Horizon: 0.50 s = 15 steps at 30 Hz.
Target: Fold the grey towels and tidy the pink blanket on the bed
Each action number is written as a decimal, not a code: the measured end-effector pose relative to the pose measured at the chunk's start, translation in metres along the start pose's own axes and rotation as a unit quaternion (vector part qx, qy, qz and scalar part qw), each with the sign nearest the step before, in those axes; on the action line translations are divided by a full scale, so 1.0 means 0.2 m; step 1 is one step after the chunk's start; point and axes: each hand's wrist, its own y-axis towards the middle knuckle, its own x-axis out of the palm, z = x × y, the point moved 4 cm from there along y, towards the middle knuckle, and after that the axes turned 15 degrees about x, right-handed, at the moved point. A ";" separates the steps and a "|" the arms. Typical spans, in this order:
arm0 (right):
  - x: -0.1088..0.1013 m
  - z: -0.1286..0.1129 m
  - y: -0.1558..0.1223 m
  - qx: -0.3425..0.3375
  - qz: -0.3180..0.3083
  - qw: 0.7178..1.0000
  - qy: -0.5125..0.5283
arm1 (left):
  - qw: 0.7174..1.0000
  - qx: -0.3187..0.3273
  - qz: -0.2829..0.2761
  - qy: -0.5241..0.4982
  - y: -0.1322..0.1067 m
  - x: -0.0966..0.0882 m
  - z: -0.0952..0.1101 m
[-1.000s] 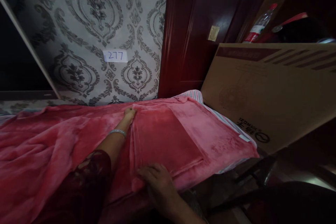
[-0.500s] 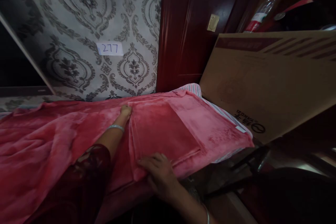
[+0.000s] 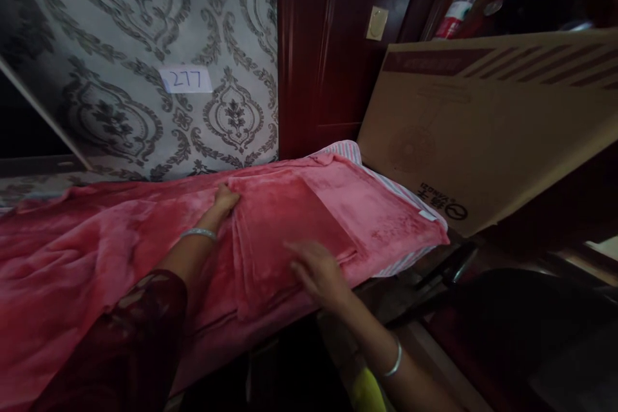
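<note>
A folded red plush blanket [image 3: 290, 225], its layers stacked into a rough square, lies on a wider pink-red plush cover [image 3: 367, 199]. My left hand [image 3: 226, 198] is at the far left corner of the folded blanket, its fingers curled in and closed at the edge; the fingertips are hard to see. Over the near right part of the blanket is my right hand [image 3: 319, 273], slightly blurred, with its fingers stretched out to the left and nothing in them. Whether those fingers touch the cloth I cannot tell. Both wrists carry silvery bangles.
Striped cloth [image 3: 410, 261] shows beneath the cover's right end. A big cardboard box [image 3: 483, 122] leans at the right, with a bottle [image 3: 463, 3] behind it. Patterned wallpaper bears a paper label [image 3: 186, 79] reading 277. A dark chair [image 3: 506, 328] stands lower right.
My right hand has moved from the folded blanket's near left corner to the right and a little farther away. My left hand stays at the far left corner. The view has shifted slightly.
</note>
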 end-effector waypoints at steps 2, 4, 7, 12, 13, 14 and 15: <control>-0.05 0.13 0.05 0.046 0.024 0.997 -0.059 | 1.000 0.011 0.005 0.028 -0.03 0.00 0.02; -0.04 0.25 0.06 0.085 0.000 0.990 -0.117 | 0.998 0.022 0.010 0.052 -0.05 -0.01 0.04; 0.00 0.39 0.04 0.107 -0.059 0.980 -0.159 | 0.996 0.032 0.013 0.077 -0.06 -0.03 0.07; -0.07 0.42 0.16 0.100 -0.050 0.986 -0.126 | 0.987 0.123 0.010 0.107 -0.07 0.00 0.19; -0.09 0.42 0.23 0.109 -0.040 0.985 -0.124 | 0.980 0.159 -0.007 0.120 -0.08 0.02 0.22; -0.11 0.42 0.31 0.120 -0.030 0.984 -0.125 | 0.969 0.196 -0.033 0.148 -0.10 0.06 0.24; -0.12 0.44 0.39 0.135 -0.023 0.982 -0.132 | 0.952 0.227 -0.067 0.193 -0.12 0.10 0.25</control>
